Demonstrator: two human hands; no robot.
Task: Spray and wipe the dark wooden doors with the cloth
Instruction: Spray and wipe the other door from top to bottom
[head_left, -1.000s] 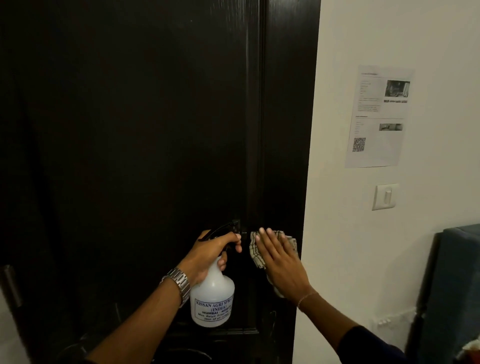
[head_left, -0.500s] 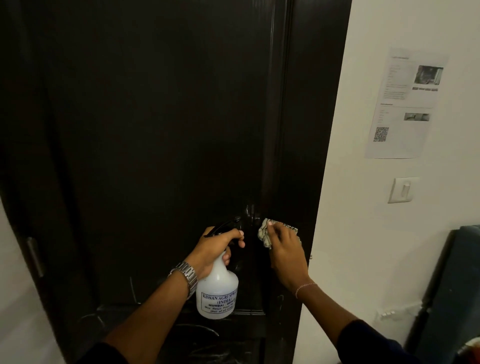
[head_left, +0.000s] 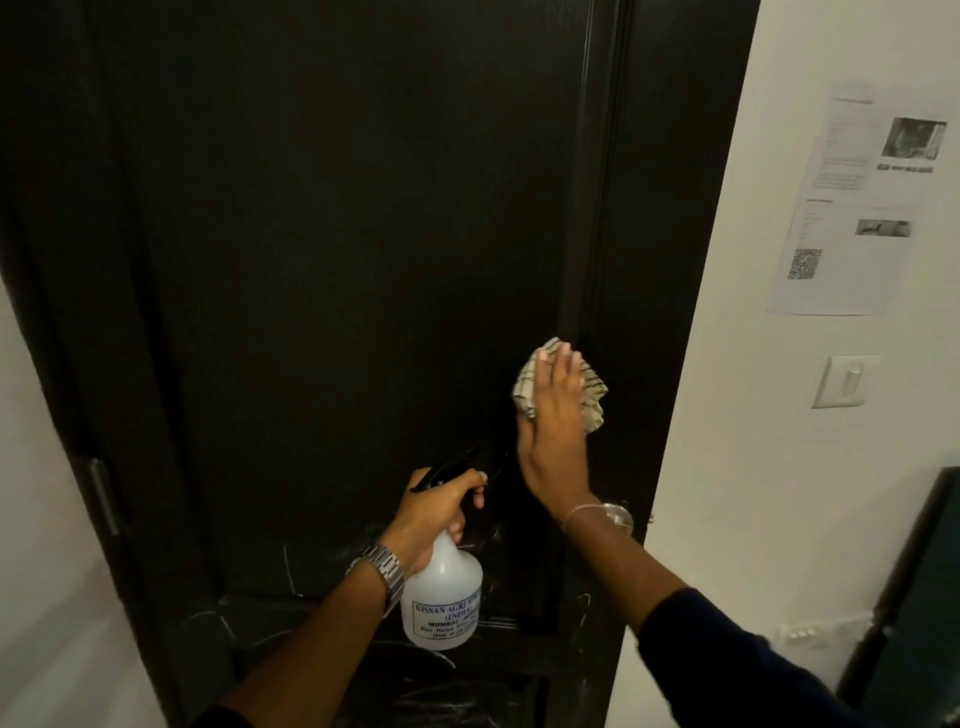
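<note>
The dark wooden door (head_left: 337, 234) fills most of the view. My left hand (head_left: 434, 512) grips the neck and black trigger of a white spray bottle (head_left: 444, 597), held low in front of the door's lower panel. My right hand (head_left: 553, 421) lies flat with straight fingers on a striped white cloth (head_left: 589, 389), pressing it against the door near its right stile. A silver door knob (head_left: 618, 517) shows just behind my right wrist. Whitish streaks mark the lower panel.
A white wall (head_left: 753, 467) stands right of the door frame, with a printed paper sheet (head_left: 862, 208) and a light switch (head_left: 844, 382) on it. A dark piece of furniture (head_left: 919, 623) sits at the lower right. A hinge (head_left: 101, 493) shows at the left.
My right hand has slid the cloth upward along the door's right side and flattened on it. The bottle in my left hand stays low. The view shifted, showing more of the door's lower part.
</note>
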